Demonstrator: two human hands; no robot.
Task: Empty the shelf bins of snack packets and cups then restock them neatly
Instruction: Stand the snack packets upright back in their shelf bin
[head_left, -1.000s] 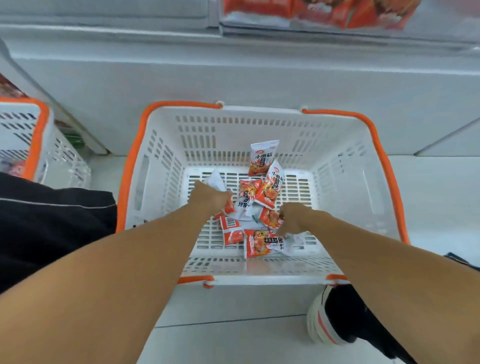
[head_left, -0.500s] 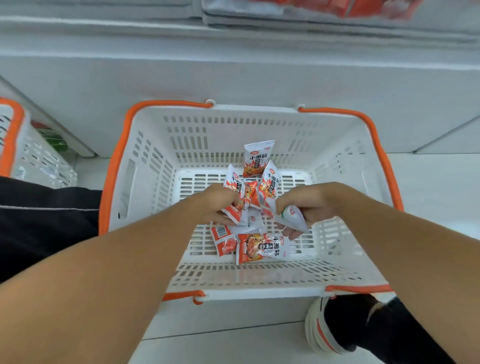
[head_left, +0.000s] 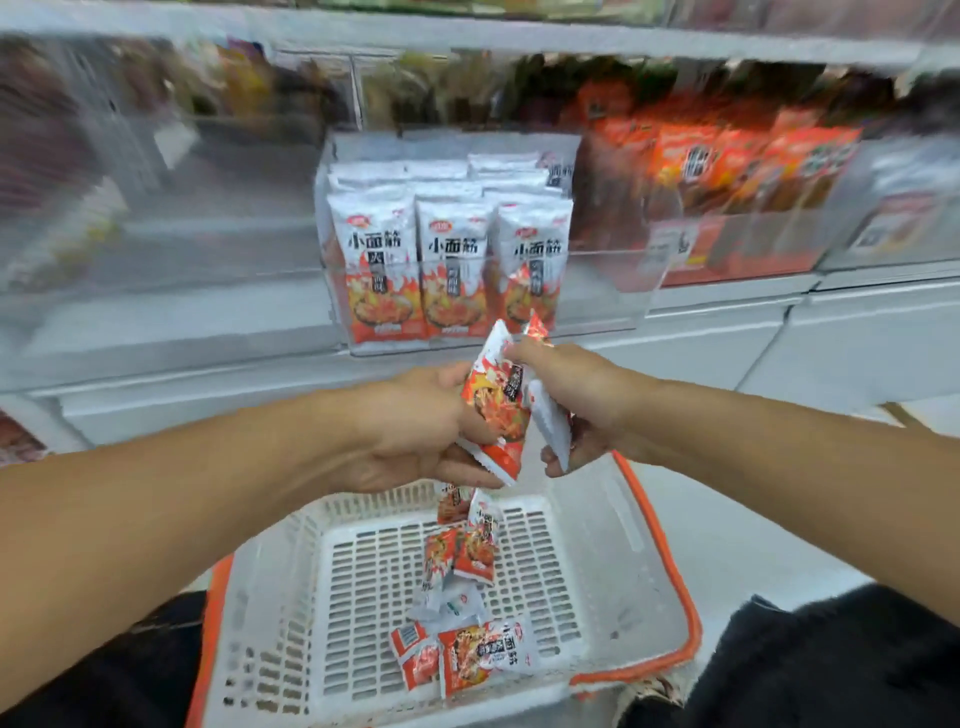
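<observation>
Left hand (head_left: 415, 431): a red-and-white snack packet (head_left: 493, 410) is gripped.
Right hand (head_left: 576, 405): a white packet (head_left: 548, 431) is clasped.
Shelf bin (head_left: 467, 312): seen beyond both hands, stocked upright.
Basket (head_left: 649, 571): below the hands, loose packets (head_left: 462, 649) held inside.

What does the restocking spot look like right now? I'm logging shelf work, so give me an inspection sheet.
Surface: white shelf ledge carrying the bins; pale floor under the basket.
Job's things: clear shelf bin with snack packets standing upright in rows; more loose packets lie in the white basket with an orange rim.
Clutter: nothing seen.
Grips: left hand and right hand each hold packets, together, between basket and bin.
Cables: nothing seen.
Surroundings: neighbouring bin of orange packs to the right, blurred; bins to the left too blurred to tell.
</observation>
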